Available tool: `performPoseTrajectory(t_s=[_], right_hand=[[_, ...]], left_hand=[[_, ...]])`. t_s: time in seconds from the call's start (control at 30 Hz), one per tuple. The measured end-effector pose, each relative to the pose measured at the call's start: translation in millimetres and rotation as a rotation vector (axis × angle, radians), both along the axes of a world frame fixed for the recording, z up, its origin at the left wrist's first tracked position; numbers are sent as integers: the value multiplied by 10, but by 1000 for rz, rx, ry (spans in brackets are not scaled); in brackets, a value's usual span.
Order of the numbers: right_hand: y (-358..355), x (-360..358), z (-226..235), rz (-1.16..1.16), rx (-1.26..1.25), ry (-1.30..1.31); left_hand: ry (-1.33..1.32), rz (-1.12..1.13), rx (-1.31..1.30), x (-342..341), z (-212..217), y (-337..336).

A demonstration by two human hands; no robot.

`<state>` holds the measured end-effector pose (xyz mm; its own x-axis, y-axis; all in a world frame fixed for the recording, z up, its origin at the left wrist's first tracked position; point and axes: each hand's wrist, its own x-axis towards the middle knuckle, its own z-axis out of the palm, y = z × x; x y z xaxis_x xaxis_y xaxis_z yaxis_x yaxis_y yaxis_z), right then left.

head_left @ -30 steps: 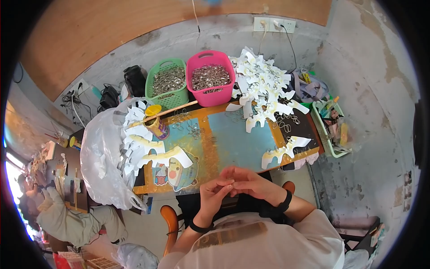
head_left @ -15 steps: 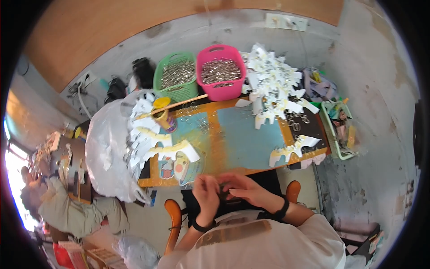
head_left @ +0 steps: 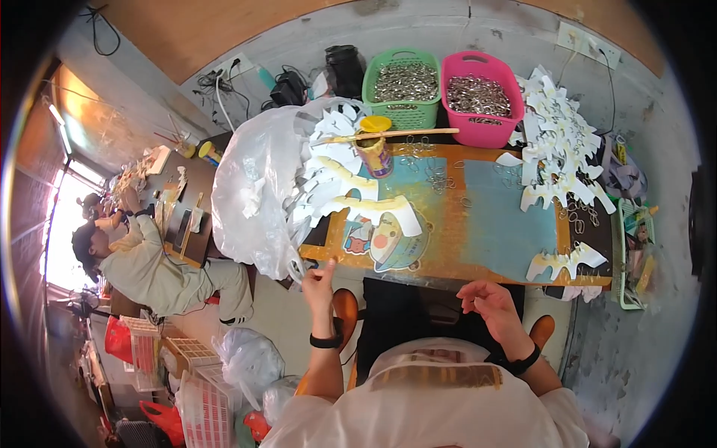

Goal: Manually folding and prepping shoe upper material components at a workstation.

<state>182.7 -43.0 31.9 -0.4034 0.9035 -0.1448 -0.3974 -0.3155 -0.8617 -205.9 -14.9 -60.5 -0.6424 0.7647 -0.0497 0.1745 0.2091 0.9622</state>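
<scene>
My left hand point(head_left: 320, 290) hovers by the front left corner of the board, thumb raised and apart from the fingers, close to the gathered end of a clear plastic bag point(head_left: 250, 201). Nothing shows in it. My right hand point(head_left: 491, 305) is over my lap, just off the front edge, with loosely bent fingers apart and nothing visible in them. On the blue and orange work board point(head_left: 500, 224) lie glue-streaked white cut-out pieces point(head_left: 392, 209) at the left and another white piece point(head_left: 565, 261) at the front right. Thin wire loops point(head_left: 441, 179) are scattered toward the back.
Green point(head_left: 403, 116) and pink point(head_left: 489, 133) baskets of metal pieces stand at the back. A wooden-handled brush point(head_left: 418, 133) rests across a yellow-stained can point(head_left: 376, 160). White pieces pile up point(head_left: 556, 142) at the back right. Another person point(head_left: 142, 272) sits at the left.
My hands, together in front of me before, have moved apart, the left toward the bag. The view has swung left, so the table sits further right.
</scene>
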Motion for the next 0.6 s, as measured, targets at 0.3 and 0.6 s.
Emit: performPoseTrajectory(t_s=[0.3,0.6], right_hand=[[-20,-20,-28,-55,-12,57],[-21,-75,-82,-42,-28,32]], left_hand=[[-393,60,-38,94,47,95],[-386,140,57,332,54,332]])
